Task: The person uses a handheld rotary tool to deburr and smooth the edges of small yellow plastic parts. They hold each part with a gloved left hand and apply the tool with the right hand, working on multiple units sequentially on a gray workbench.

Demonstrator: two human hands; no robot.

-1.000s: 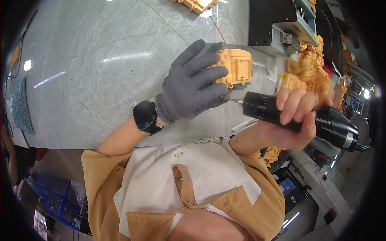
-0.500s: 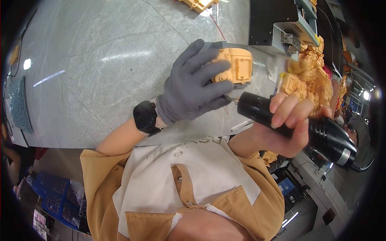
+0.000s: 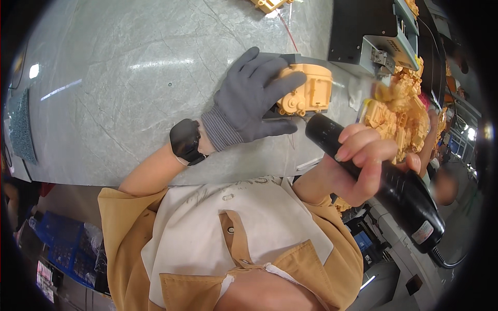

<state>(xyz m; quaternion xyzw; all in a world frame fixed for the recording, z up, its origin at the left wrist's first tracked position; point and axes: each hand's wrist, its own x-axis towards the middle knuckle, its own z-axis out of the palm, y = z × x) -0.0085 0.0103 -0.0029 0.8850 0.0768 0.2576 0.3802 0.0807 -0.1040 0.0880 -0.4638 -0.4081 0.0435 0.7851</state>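
My left hand, in a grey knit glove, holds the left side of an orange plastic housing. Its fingers lie over the part and the thumb stretches along the near side. Under the housing is a dark grey block, mostly covered. My bare right hand is wrapped round a black electric screwdriver. The tool's front end points up and left at the housing's near edge, close to my left thumb. Whether the bit touches the housing I cannot tell.
A black and metal machine stands at the far right of the grey table. Beside it lies a heap of orange plastic parts. Another orange part sits at the far edge, near a thin red wire. A blue crate is at lower left.
The screwdriver's rear end has swung down and its front has tilted upward. My left fingers have shifted on the housing, uncovering its lower left part. The view has moved slightly.
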